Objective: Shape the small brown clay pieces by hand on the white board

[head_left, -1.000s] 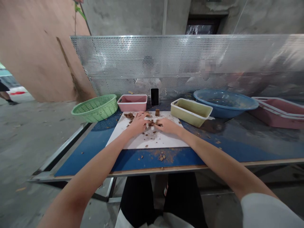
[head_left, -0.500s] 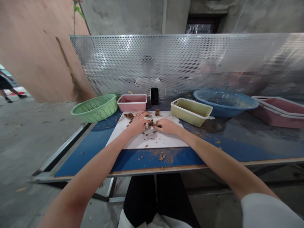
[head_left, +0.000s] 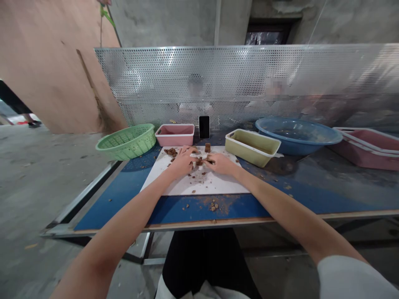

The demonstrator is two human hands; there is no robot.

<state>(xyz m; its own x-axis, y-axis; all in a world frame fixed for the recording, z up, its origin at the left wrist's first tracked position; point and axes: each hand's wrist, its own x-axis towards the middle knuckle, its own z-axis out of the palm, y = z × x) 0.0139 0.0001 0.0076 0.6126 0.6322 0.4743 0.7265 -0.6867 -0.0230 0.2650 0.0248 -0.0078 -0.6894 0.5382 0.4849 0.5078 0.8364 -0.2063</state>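
My left hand [head_left: 183,163] and my right hand [head_left: 220,163] meet over a white board [head_left: 174,189]. Between their fingertips is a small brown clay piece [head_left: 199,161], which the fingers of both hands press from either side. Just beyond the hands stands a brown clay block [head_left: 207,147]. A heap of brown crumbs [head_left: 170,152] lies at the board's back left, past my left hand. Smaller crumbs are scattered on the board in front of the fingers. The exact grip of the fingertips is small and partly hidden.
Behind the board are a green basket [head_left: 126,143], a pink bin [head_left: 175,140], a phone [head_left: 204,127] and a yellow-green bin [head_left: 249,151]. A blue basin [head_left: 296,143] and pink bins [head_left: 368,153] stand right. Pebbles [head_left: 213,205] lie near the table's front edge.
My right hand's fingers have shifted slightly around the clay piece. The view has moved a little, and the person at the far left appears in a different position.
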